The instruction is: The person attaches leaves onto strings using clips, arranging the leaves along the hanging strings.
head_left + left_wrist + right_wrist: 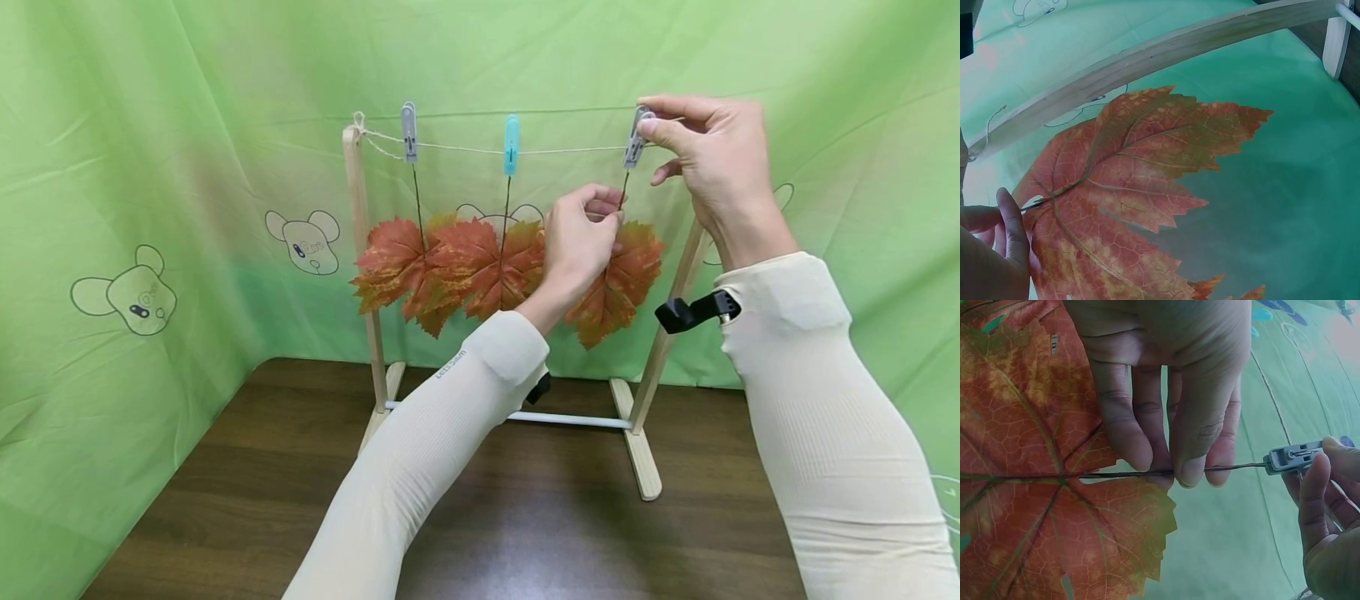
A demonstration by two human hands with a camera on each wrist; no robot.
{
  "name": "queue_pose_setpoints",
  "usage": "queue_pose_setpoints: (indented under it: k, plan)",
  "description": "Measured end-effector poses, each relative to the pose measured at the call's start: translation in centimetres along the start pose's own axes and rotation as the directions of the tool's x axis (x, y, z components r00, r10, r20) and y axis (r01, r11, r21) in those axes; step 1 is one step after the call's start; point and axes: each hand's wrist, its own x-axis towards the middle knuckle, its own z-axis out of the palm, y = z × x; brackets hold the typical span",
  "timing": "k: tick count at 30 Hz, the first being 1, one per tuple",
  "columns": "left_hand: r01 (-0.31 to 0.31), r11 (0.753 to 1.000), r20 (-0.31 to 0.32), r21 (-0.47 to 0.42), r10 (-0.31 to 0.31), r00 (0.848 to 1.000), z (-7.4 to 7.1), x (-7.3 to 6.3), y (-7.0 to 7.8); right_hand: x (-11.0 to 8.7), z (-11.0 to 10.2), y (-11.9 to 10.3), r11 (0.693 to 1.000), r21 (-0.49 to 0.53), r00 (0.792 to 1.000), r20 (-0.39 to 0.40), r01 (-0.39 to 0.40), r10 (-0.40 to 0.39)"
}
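My left hand (579, 237) pinches the thin dark stem of the rightmost orange-red maple leaf (630, 271). The same leaf (1104, 181) spreads wide in the left wrist view, its stem running into the fingertips at the left edge. Above it, my right hand (727, 154) holds a grey clothespin (635, 146) at the line, between thumb and fingers. In the right wrist view, the stem's upper end meets the tip of that clothespin (1291, 457); whether its jaws grip the stem or the string, I cannot tell.
A string (465, 149) spans a wooden frame (360, 208). From it hang two more maple leaves (393, 262), one under a grey clothespin (408, 133), one under a blue clothespin (512, 146). The frame stands on a dark wooden table (247, 475) before a green curtain (187, 125).
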Motion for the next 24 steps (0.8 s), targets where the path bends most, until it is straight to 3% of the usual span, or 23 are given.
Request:
queue_pose_setpoints:
  k: [16,24]
  plan:
    - [0.009,1.000,-0.005,0.028,-0.009,1.000,0.08,-0.01,0.04,-0.02,-0.07,0.09,0.998,-0.055,1.000,0.019,-0.023,0.024]
    - [-0.025,0.999,0.027,0.022,0.024,0.999,-0.10,-0.13,-0.16,-0.22,-0.10,0.00,0.998,-0.058,1.000,0.010,-0.012,0.013]
